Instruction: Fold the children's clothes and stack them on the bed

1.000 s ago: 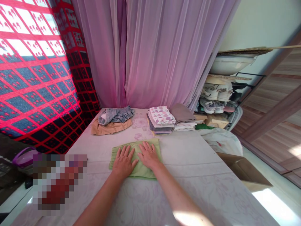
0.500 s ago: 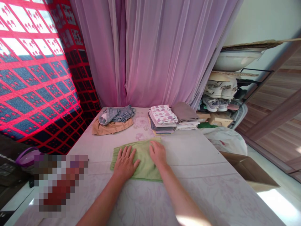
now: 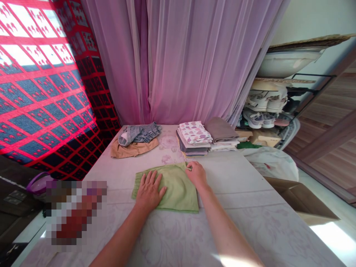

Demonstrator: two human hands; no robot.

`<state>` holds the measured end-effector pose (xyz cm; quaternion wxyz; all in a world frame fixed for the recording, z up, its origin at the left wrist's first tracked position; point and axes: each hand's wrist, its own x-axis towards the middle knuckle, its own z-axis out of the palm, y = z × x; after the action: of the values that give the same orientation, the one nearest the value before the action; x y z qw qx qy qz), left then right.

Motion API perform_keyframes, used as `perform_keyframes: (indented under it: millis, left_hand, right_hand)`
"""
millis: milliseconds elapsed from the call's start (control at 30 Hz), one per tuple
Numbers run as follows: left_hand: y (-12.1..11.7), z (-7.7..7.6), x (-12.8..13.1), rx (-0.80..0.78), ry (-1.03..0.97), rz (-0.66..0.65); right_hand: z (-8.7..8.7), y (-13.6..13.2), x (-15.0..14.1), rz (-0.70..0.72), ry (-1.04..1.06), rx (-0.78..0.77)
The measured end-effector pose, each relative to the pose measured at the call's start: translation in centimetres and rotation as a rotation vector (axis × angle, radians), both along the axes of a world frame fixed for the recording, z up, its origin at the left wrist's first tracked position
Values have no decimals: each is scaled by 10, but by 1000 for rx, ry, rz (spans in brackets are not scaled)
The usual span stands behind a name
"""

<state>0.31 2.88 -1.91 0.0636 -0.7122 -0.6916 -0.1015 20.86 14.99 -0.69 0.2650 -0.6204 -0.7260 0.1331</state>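
A folded light green cloth (image 3: 176, 185) lies flat on the pale flowered bed sheet (image 3: 236, 193) in front of me. My left hand (image 3: 149, 189) rests on its left half, palm down, fingers spread. My right hand (image 3: 197, 173) is at the cloth's far right corner, fingers curled and pinching the edge there.
Behind the green cloth stand two stacks of folded laundry (image 3: 194, 137), one topped by a heart print, one by grey fabric (image 3: 221, 129). Unfolded grey and tan garments (image 3: 136, 140) lie at the back left. A cardboard box (image 3: 303, 202) and a shoe rack (image 3: 267, 111) are to the right.
My right hand slid from the middle of the green cloth to its far right corner and closed on the edge. The left hand stayed flat on the cloth.
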Motion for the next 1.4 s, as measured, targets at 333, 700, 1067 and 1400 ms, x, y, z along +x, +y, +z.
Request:
perform_keyframes:
  millis: [333,700,1067,1400]
  left_hand:
    - [0,2,1,-4,18,4]
    - [0,2,2,-21,24,11]
    - [0,-1,0,35,-1,-7]
    - [3,4,-1,-32,-24,-1]
  right_hand:
    - [-5,-19,-2,1,2,-1]
    - [9,-12,3,85,-321,13]
    - [2,7,4,98,-141,-52]
    - [-14,-22,12,187,-30,247]
